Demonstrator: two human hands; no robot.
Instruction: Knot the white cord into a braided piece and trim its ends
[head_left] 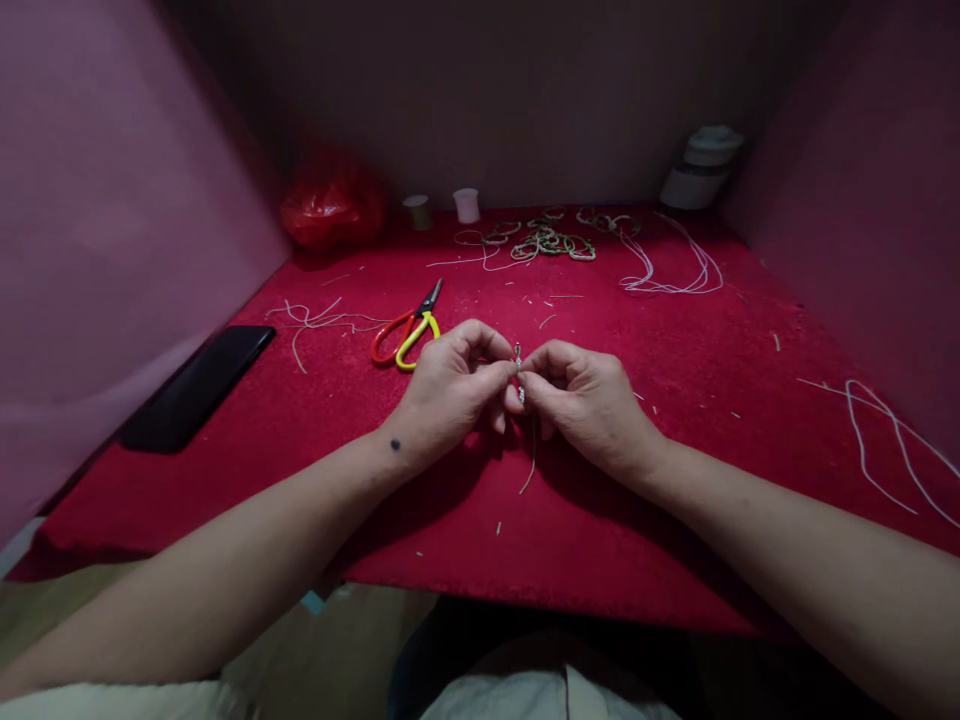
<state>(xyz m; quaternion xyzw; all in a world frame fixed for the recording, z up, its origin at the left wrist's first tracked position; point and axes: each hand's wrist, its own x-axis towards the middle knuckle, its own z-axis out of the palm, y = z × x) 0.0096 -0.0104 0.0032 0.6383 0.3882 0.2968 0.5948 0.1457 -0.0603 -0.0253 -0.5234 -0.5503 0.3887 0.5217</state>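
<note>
Between my two hands is a short braided cord (521,394), green and whitish, with a small loop at its top and a thin loose end hanging down over the cloth. My left hand (465,385) pinches it from the left side, thumb against fingers. From the right, my right hand (577,392) grips the same cord with thumb and index finger. The fingertips of both hands nearly meet and hide part of the braid. Just beyond my left hand lies a pair of scissors (406,338) with one red and one yellow handle.
Red cloth (637,530) covers the table. A black phone (199,390) lies left, loose cords (892,430) right. Finished-looking braided loops (551,243), two thread spools (466,206), a red plastic bag (334,205) and a white-lidded container (703,168) stand along the back. Pink side panels flank the table.
</note>
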